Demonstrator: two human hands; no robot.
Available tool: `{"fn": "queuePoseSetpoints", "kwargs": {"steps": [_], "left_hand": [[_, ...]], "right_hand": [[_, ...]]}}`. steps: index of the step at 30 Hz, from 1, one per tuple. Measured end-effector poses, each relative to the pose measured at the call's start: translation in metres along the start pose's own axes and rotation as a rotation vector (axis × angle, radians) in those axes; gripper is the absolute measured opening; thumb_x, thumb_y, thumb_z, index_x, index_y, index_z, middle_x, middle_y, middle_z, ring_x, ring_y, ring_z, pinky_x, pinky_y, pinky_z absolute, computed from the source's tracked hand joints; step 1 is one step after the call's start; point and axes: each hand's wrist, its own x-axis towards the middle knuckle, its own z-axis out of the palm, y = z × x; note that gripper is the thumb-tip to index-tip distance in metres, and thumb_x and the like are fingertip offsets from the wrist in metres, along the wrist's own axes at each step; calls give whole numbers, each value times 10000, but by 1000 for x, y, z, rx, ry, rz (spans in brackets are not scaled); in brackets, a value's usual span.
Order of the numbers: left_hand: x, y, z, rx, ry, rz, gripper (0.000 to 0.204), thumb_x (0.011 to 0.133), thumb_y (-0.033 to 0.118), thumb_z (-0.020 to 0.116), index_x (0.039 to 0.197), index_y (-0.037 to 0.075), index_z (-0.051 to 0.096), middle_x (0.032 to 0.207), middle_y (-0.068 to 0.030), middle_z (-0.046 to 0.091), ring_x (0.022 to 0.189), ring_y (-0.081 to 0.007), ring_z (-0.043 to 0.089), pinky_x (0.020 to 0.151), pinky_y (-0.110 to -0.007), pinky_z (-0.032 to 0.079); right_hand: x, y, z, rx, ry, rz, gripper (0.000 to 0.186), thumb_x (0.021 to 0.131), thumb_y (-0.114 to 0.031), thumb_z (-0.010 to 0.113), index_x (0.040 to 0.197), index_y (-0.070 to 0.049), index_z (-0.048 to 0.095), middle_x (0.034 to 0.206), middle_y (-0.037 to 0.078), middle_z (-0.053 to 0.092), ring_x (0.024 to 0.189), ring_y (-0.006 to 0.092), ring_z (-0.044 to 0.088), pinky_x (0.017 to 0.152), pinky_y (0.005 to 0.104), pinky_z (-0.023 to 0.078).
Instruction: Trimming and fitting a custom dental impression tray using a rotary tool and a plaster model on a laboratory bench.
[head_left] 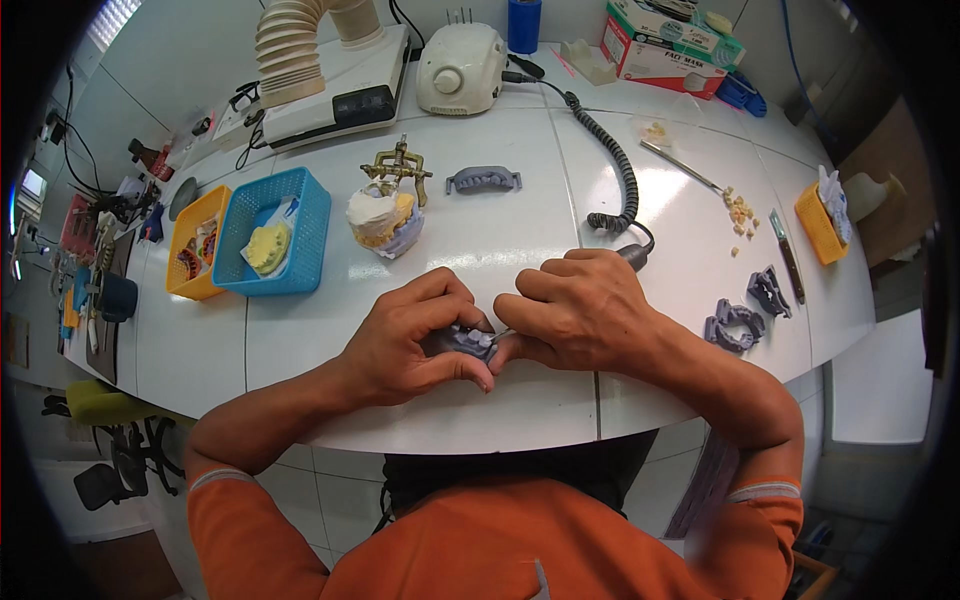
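My left hand (420,345) wraps round a grey dental model (464,343) with small white teeth, its thumb along the near side. Beside it my right hand (568,315) is closed round a dark rotary handpiece (632,256), whose body is mostly hidden by my fingers; a thin metal tip meets the model's right end. The coiled cord (622,175) runs from the handpiece back to a white control box (460,80). To the right lie grey moulded arch pieces (735,335), a knife (790,268) and several small tooth-coloured bits (740,212).
A brass articulator with a plaster cast (383,215) and a grey arch piece (483,178) stand beyond my hands. Blue (310,230) and yellow (185,272) baskets sit left, an orange basket (815,225) right. Behind are a hosed machine (355,70), boxes (660,65) and a metal rod (685,167).
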Motion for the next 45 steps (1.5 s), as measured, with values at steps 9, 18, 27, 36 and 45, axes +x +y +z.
{"fn": "queuePoseSetpoints", "kwargs": {"steps": [9,18,27,36,45], "left_hand": [[1,0,-1,-3,-13,33,495,800,369,977,1050,12,742,994,-63,630,848,-169,623,716,-314,518],[1,-1,-1,-16,-6,41,498,798,376,976,1050,16,742,996,-61,629,851,-172,625,718,-317,517],[-1,-3,-1,-42,-5,14,522,759,391,994,1036,27,742,1012,-63,644,869,-179,639,739,-316,515],[2,-2,-1,-33,-1,39,508,791,380,978,1047,13,738,1003,-68,640,857,-185,635,731,-323,517],[2,0,-2,-22,-5,27,507,787,378,978,1045,13,739,1010,-67,642,872,-186,643,742,-322,524]], "right_hand": [[0,-1,0,18,-27,8,441,867,-555,804,848,-146,641,681,0,549,593,192,644,552,354,501],[1,-2,1,31,31,18,471,873,-577,794,826,-143,616,673,10,542,589,200,653,538,363,496],[1,-2,2,43,50,21,491,904,-611,761,821,-150,615,653,8,525,579,203,659,516,365,484],[0,-1,1,48,34,28,487,913,-610,754,825,-149,627,655,7,543,581,206,660,519,371,481],[0,-2,2,51,40,36,489,912,-610,757,834,-146,623,656,14,549,593,216,675,526,374,490]]}}
